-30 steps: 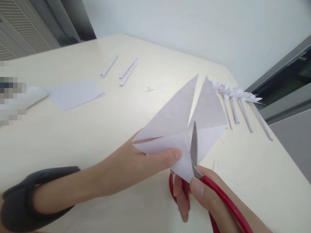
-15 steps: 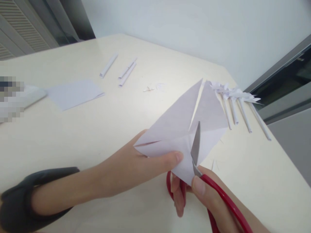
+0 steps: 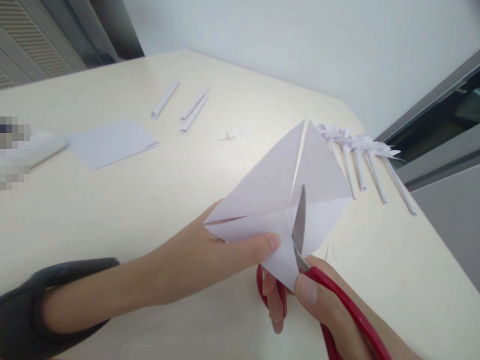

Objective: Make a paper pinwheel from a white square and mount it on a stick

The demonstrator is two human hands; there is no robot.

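Note:
A white square of paper [image 3: 262, 185] is pinched in my left hand [image 3: 225, 255], its thumb on top and the other fingers hidden beneath. Slits run inward from the paper's top and left corners, and a crease crosses it. My right hand [image 3: 318, 295] grips scissors [image 3: 348, 305] with red handles. One scissor blade lies above the paper and the other passes beneath it, at the corner nearest me. The blades are apart, with the paper between them.
Paper pinwheels on rolled sticks [image 3: 360, 145] lie in a row at the right. Rolled paper tubes [image 3: 195, 112] rest farther back, left of small paper scraps [image 3: 236, 134]. A flat stack of paper [image 3: 116, 145] lies at the left, near a white object [image 3: 45, 145]. A wall bounds the table.
The paper's far corner has tipped slightly left, and the scissors have shifted a little with it. The view has moved slightly. Both hands keep their hold.

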